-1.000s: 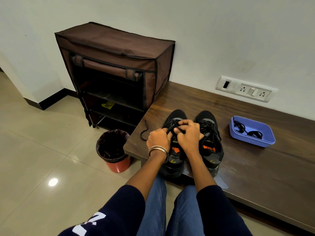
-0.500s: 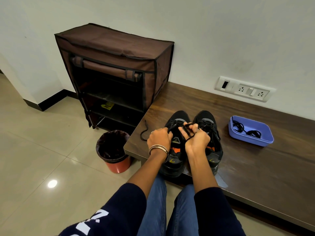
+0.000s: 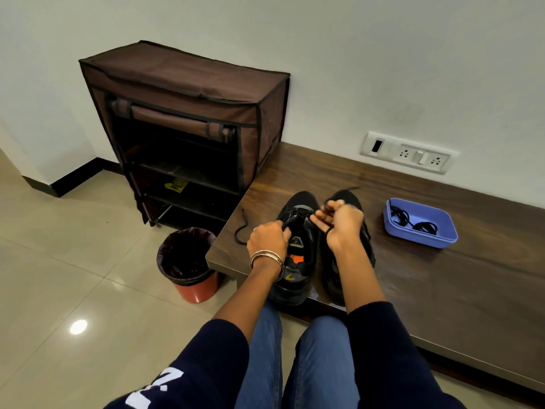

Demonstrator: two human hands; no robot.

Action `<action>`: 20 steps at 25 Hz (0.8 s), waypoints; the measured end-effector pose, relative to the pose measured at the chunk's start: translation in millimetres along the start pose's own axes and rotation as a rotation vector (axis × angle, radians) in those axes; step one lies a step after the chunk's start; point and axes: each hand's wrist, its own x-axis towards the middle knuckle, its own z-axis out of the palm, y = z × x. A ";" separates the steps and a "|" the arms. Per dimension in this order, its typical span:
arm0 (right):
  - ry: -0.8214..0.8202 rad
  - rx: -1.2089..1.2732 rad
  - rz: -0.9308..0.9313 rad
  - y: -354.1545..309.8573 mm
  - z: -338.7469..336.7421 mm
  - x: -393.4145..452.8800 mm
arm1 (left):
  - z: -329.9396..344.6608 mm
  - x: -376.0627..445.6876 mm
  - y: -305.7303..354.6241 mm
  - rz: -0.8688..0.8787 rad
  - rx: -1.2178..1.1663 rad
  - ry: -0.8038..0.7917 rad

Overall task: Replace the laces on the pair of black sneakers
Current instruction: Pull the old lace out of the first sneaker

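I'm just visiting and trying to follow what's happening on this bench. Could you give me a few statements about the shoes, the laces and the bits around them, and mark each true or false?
1. Both sneakers stand on the wooden bench. True.
2. The blue tray is empty. False: it holds coiled black laces.
3. A loose black lace lies on the bench left of the shoes. True.
4. The bin sits on the bench. False: it stands on the floor.
5. The right hand rests flat. False: it pinches a lace; the left hand grips the left shoe.
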 end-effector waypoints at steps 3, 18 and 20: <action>-0.166 -0.570 -0.122 -11.4 13.3 3.1 | -0.1 -0.7 1.4 -0.008 -0.009 -0.001; -0.169 -1.582 -0.439 34.5 -7.0 -4.9 | -13.0 32.5 17.7 0.121 -0.297 0.078; -0.155 -1.587 -0.470 40.3 -10.5 -2.8 | -16.4 47.9 25.2 0.233 -0.183 -0.069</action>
